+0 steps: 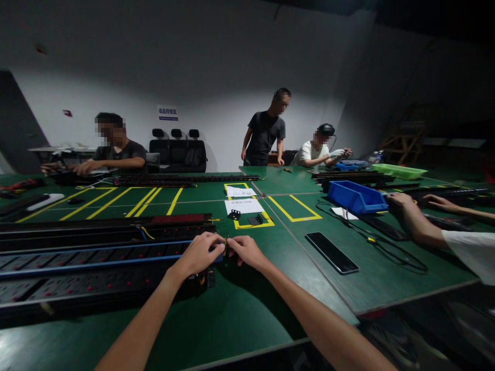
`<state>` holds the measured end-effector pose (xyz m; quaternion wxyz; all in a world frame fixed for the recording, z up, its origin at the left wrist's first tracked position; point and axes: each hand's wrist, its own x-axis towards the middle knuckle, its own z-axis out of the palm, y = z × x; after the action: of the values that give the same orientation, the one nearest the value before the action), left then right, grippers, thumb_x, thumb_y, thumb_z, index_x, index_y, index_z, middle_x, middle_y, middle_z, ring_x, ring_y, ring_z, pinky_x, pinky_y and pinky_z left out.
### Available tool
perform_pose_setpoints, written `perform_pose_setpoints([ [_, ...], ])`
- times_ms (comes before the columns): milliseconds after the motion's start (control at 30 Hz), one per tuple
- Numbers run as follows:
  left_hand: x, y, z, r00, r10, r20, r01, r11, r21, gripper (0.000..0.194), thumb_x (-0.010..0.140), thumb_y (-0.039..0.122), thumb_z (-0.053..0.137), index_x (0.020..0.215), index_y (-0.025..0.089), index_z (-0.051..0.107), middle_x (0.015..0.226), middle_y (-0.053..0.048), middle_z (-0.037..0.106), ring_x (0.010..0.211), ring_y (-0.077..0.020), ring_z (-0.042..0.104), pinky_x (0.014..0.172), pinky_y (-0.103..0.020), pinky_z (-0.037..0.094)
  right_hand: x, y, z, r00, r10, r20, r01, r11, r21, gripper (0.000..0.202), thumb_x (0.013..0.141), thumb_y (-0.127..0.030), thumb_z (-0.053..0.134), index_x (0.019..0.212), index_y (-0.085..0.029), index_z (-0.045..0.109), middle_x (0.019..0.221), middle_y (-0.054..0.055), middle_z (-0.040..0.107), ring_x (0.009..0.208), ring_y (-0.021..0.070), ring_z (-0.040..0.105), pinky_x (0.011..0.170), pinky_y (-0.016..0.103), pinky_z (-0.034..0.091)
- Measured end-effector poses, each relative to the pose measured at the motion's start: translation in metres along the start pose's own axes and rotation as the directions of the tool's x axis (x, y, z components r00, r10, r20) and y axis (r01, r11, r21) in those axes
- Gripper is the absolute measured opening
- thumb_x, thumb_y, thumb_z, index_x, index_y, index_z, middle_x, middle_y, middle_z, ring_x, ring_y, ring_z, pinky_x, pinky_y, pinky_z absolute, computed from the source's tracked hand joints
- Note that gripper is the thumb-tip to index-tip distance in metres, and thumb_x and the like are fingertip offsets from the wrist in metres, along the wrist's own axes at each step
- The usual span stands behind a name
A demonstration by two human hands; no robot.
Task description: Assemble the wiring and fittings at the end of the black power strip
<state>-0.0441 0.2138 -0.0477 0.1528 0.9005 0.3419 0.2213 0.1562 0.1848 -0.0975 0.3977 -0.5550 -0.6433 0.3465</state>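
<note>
Several long black strips with sockets and red switches (88,287) lie side by side on the left of the green table (247,330). At the right end of a blue-edged strip (116,256), my left hand (200,252) is closed over the end, its thumb and fingers bent together. My right hand (247,250) is pinched just to the right of it, at a small yellow-green wire (226,241) between the two hands. What exactly the fingertips hold is too small to tell.
Small black parts (255,220) and paper sheets (243,206) lie beyond my hands. To the right are a phone (331,252), a black cable (390,251), a blue bin (356,197) and a co-worker's arms (415,221). Other people are across the table.
</note>
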Motion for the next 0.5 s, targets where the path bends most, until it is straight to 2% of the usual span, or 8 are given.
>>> perform_pose_setpoints([
  [233,0.0009,-0.002,0.0004,1.0,-0.002,0.003,0.002,1.0,-0.002,0.033,0.095,0.041,0.048,0.113,0.023,0.07,0.115,-0.008,0.069,0.112,-0.0238,0.06,0.1,-0.038,0.044,0.0022,0.0036,0.0013,0.998,0.057,0.011,-0.058,0.993,0.107,0.05,0.091,-0.058,0.051,0.088,-0.012,0.07,0.076,0.006,0.073,0.039,0.0065,0.054,0.035,0.016,0.041],
  [500,0.0005,0.0014,-0.0022,1.0,-0.001,0.001,0.001,1.0,-0.006,0.033,0.095,0.042,0.049,0.112,0.024,0.07,0.115,-0.008,0.069,0.112,-0.0245,0.06,0.101,-0.039,0.045,0.0018,0.0004,0.0022,0.998,0.063,0.003,-0.063,0.992,0.11,0.045,0.092,-0.055,0.051,0.084,-0.013,0.067,0.075,0.005,0.073,0.038,0.0062,0.053,0.034,0.015,0.04],
])
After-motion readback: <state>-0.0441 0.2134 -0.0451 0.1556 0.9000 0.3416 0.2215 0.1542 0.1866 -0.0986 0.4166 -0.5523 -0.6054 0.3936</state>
